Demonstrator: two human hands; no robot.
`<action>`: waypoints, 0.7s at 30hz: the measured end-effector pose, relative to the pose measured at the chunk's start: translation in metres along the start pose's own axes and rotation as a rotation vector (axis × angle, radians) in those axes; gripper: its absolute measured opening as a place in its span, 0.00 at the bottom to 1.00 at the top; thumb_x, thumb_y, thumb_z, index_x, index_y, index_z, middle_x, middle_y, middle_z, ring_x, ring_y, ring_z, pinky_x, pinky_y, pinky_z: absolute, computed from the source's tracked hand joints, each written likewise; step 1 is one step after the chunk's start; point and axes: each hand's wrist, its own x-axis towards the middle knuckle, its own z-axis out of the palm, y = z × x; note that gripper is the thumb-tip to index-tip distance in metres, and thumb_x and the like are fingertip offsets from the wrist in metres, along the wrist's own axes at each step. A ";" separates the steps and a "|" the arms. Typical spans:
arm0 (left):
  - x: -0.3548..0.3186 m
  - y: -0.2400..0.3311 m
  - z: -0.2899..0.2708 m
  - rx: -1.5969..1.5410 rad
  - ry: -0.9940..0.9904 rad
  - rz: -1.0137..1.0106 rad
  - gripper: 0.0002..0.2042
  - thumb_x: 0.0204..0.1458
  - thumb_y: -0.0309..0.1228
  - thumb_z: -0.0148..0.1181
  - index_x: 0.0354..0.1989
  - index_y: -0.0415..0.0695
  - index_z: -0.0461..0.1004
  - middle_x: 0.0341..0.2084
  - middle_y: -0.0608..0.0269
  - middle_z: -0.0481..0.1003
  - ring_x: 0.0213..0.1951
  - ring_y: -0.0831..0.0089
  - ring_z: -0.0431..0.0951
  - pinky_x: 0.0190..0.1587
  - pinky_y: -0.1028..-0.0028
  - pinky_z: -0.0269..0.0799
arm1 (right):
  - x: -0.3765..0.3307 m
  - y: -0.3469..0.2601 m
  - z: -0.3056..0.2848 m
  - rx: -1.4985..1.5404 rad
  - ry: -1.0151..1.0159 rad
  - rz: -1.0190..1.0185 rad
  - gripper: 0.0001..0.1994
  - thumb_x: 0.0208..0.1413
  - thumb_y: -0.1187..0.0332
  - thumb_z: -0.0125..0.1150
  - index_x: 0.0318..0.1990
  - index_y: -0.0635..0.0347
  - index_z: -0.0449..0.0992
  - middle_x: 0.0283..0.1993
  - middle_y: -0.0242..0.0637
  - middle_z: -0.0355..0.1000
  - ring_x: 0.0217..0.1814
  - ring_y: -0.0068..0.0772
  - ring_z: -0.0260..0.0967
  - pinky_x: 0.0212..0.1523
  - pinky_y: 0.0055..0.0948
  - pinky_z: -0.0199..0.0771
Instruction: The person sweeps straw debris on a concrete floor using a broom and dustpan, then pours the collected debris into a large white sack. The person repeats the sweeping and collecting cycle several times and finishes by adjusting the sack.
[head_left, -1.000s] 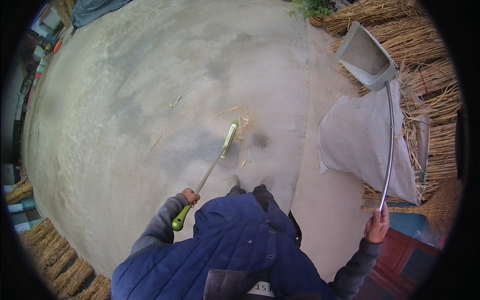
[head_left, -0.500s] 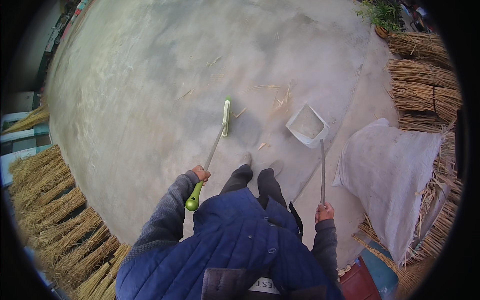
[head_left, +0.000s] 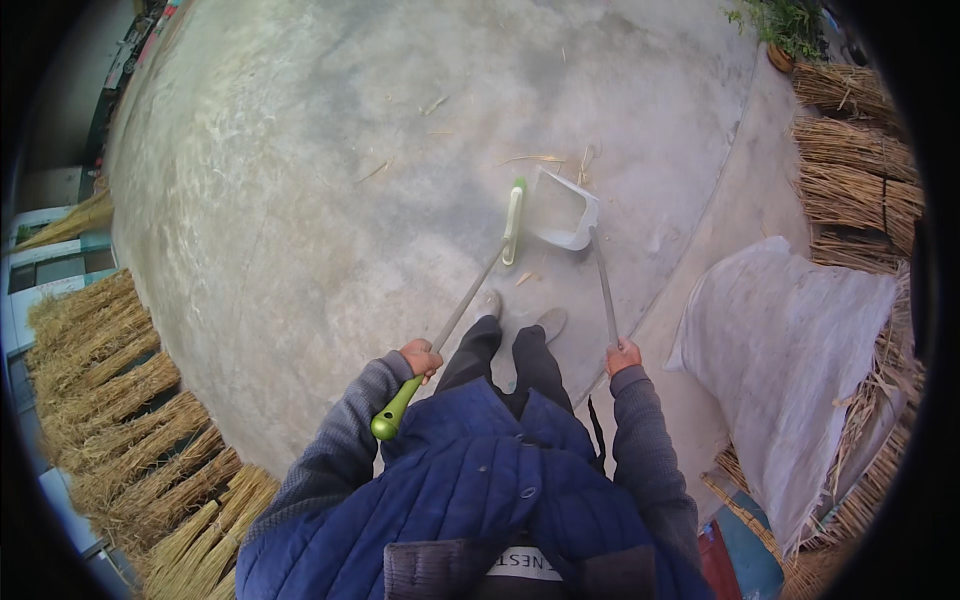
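Closed around the grey pole of a broom [head_left: 514, 220], just above its green grip end, is my left hand [head_left: 421, 360]. The broom's narrow white-and-green head is on the concrete ahead of my feet. My right hand [head_left: 622, 356] grips the long handle of a pale dustpan [head_left: 568, 238]. Its mouth faces left, close to the broom head. Loose straw [head_left: 585, 165] lies just beyond the dustpan, and a small chip [head_left: 527, 277] rests nearer my shoes. Whether anything lies inside the pan, I cannot tell.
Several straw bundles [head_left: 110, 400] line the left side, and stalk bundles [head_left: 855, 150] are stacked at the right. A whitish sheet [head_left: 790, 340] covers part of the right pile. A potted plant [head_left: 790, 30] stands at the far right. More straw bits [head_left: 374, 171] dot the concrete floor [head_left: 300, 250].
The dustpan has moved left and a little away from me, toward the broom. The broom head has shifted right, so the two are now close together. Both hands keep their grips.
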 end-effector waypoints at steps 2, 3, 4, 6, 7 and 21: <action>-0.011 0.001 0.009 0.062 0.013 -0.014 0.12 0.44 0.31 0.50 0.12 0.41 0.63 0.07 0.65 0.64 0.10 0.75 0.65 0.16 0.74 0.61 | 0.009 -0.004 -0.001 -0.250 0.086 -0.011 0.09 0.43 0.69 0.51 0.30 0.65 0.69 0.25 0.49 0.67 0.29 0.47 0.65 0.30 0.37 0.65; -0.020 -0.002 0.009 0.028 0.018 -0.035 0.08 0.44 0.29 0.49 0.17 0.40 0.64 0.08 0.65 0.64 0.10 0.75 0.64 0.15 0.74 0.61 | 0.016 -0.015 0.001 -0.364 0.134 -0.051 0.11 0.41 0.68 0.52 0.31 0.66 0.71 0.29 0.53 0.69 0.36 0.53 0.67 0.38 0.40 0.67; -0.031 -0.005 0.008 0.005 0.010 -0.019 0.07 0.44 0.28 0.49 0.19 0.39 0.65 0.08 0.65 0.63 0.10 0.75 0.64 0.15 0.74 0.61 | 0.021 -0.025 0.001 -0.414 0.137 -0.021 0.10 0.41 0.68 0.52 0.31 0.66 0.71 0.30 0.53 0.70 0.37 0.54 0.67 0.38 0.40 0.67; -0.055 -0.016 0.004 -0.056 -0.013 -0.021 0.04 0.43 0.27 0.49 0.23 0.39 0.65 0.08 0.65 0.63 0.10 0.75 0.64 0.14 0.74 0.61 | 0.028 -0.045 0.000 -0.498 0.141 -0.034 0.10 0.41 0.68 0.53 0.31 0.64 0.72 0.31 0.53 0.70 0.38 0.55 0.67 0.39 0.41 0.68; -0.066 -0.023 0.005 -0.149 -0.039 0.009 0.05 0.43 0.27 0.49 0.22 0.38 0.65 0.09 0.64 0.63 0.10 0.75 0.64 0.14 0.75 0.61 | 0.032 -0.052 -0.002 -0.498 0.143 -0.004 0.10 0.41 0.68 0.53 0.31 0.64 0.72 0.31 0.52 0.70 0.38 0.54 0.67 0.39 0.41 0.68; 0.012 -0.100 0.025 -0.643 0.223 -0.298 0.03 0.43 0.24 0.48 0.25 0.37 0.65 0.07 0.65 0.58 0.08 0.73 0.60 0.10 0.73 0.54 | -0.015 0.009 -0.078 0.163 0.120 0.243 0.07 0.47 0.70 0.48 0.34 0.62 0.67 0.19 0.37 0.64 0.15 0.29 0.62 0.15 0.26 0.62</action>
